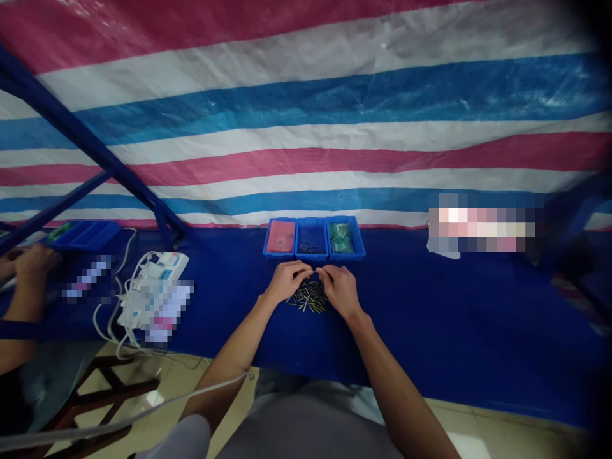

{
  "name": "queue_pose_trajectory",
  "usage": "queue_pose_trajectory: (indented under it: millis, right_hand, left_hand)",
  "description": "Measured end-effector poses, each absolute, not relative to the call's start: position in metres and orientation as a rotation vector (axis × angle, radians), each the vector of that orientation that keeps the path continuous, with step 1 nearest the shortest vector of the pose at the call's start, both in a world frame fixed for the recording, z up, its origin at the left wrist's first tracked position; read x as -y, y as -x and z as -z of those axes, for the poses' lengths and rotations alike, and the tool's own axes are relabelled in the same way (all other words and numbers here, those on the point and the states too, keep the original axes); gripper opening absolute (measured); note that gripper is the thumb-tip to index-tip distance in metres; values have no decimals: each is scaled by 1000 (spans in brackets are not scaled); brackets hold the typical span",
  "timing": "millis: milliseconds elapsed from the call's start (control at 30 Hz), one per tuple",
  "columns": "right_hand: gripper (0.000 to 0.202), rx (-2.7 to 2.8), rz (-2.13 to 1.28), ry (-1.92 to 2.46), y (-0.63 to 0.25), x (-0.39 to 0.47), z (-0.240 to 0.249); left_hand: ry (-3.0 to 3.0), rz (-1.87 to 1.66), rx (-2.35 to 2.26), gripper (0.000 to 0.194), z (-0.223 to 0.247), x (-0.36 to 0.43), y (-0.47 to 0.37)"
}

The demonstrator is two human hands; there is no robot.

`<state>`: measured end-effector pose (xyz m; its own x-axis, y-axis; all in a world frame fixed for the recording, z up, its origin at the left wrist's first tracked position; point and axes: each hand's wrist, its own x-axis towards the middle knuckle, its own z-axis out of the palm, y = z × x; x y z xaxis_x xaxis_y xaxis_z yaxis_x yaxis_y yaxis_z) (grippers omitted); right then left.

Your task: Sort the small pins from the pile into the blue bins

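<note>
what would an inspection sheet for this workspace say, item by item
surface: blue tabletop
work things: pile of thin pieces; beyond it, three blue bins holding red material (left), a few thin pieces (middle), green material (right)
clutter: white power strip to the left; pixelated patches on both sides
hands: left hand and right hand, fingertips close together by the pile; too small to tell if gripping
cables: white cables around the strip; pale cord near the left forearm
surroundings: striped sheet, blue frame, co-worker's hand far left
</note>
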<state>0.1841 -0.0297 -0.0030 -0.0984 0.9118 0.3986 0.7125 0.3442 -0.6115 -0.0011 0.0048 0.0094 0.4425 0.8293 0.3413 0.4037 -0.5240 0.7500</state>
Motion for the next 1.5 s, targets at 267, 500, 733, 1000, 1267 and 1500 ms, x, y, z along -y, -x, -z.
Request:
queue_pose_trajectory:
  millis: [267, 500, 733, 1000, 1267, 1500]
  right_hand:
    - [19, 1752, -422, 1320, -187, 29, 2]
    - [16, 1628, -430, 1350, -190, 29, -2]
    - [15, 1679, -473, 1433, -195, 25, 6]
    - [9, 1907, -450, 1505, -192, 23, 8]
    - [8, 1935, -450, 1504, -193, 21, 12]
    - [10, 1920, -462, 1517, -192, 23, 9]
  left_hand:
    - [-2069, -1011, -1065, 29, -6, -5, 1]
    - [-1974, -1124, -1120, 27, -7, -6, 2]
    - [-1675, -1390, -1406, 34, 0, -11, 4]
    - [-1608, -1428, -1536, 36, 4, -15, 6]
    - [-1634, -1383, -1531, 37, 2, -14, 6]
    - [-1689, -1333, -1495, 36, 0, -13, 6]
